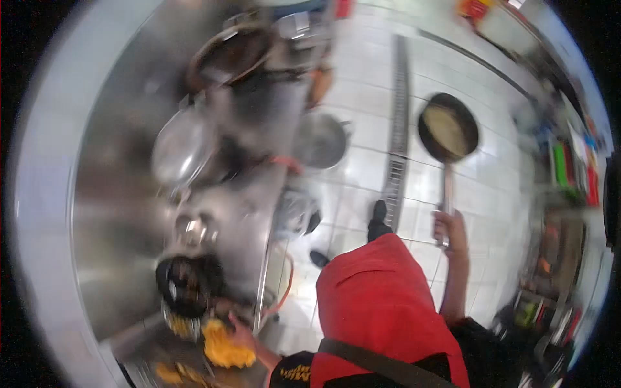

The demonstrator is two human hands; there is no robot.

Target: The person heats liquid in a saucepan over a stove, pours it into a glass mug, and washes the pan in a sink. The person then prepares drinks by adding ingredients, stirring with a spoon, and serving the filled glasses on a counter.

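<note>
My right hand (451, 231) is closed around the long handle of a dark frying pan (467, 123), held out over the floor to the right. Pale, whitish contents (444, 129) cover part of the pan's inside. At the lower left, my left hand (244, 336) grips a crumpled yellow cloth (228, 349); its fingers are partly hidden and blurred. Just beyond that hand, a black pan (184, 284) sits on the steel stove (239, 239), its handle end close to my fingers.
A wide brown pan (233, 55) and a shiny metal lid or pan (183, 149) are along the stove. A metal pot (321, 140) stands beside its edge. A drain grate (399, 116) crosses the tiled floor. Cluttered shelves (569, 168) line the right side.
</note>
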